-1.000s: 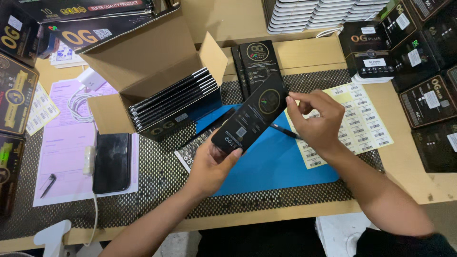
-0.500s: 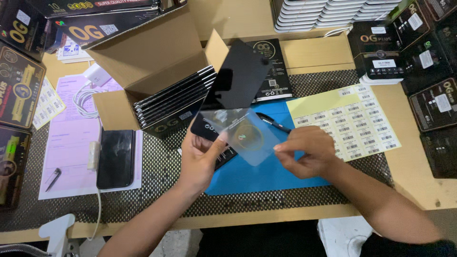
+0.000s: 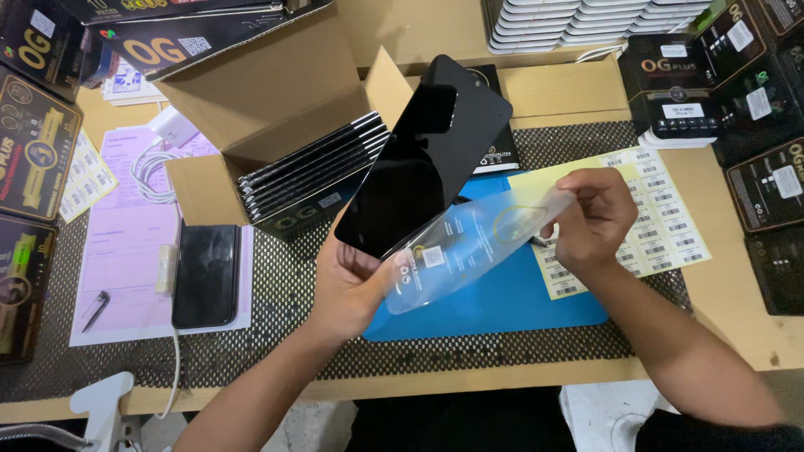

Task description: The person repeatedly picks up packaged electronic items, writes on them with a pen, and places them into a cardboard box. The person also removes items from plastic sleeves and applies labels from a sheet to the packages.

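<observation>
The black screen panel [image 3: 423, 159] is gripped at its lower end by the left hand [image 3: 356, 280], long axis tilted up-right above the blue mat [image 3: 502, 301]. The clear film [image 3: 469, 243] is pinched by the right hand [image 3: 595, 218].

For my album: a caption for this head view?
Left hand holds black screen panel; right hand peels clear film.

A glossy black phone screen [image 3: 423, 163] tilts upward above the blue mat; its clear protective film [image 3: 469, 243] (sticker-marked) hangs half peeled.
</observation>
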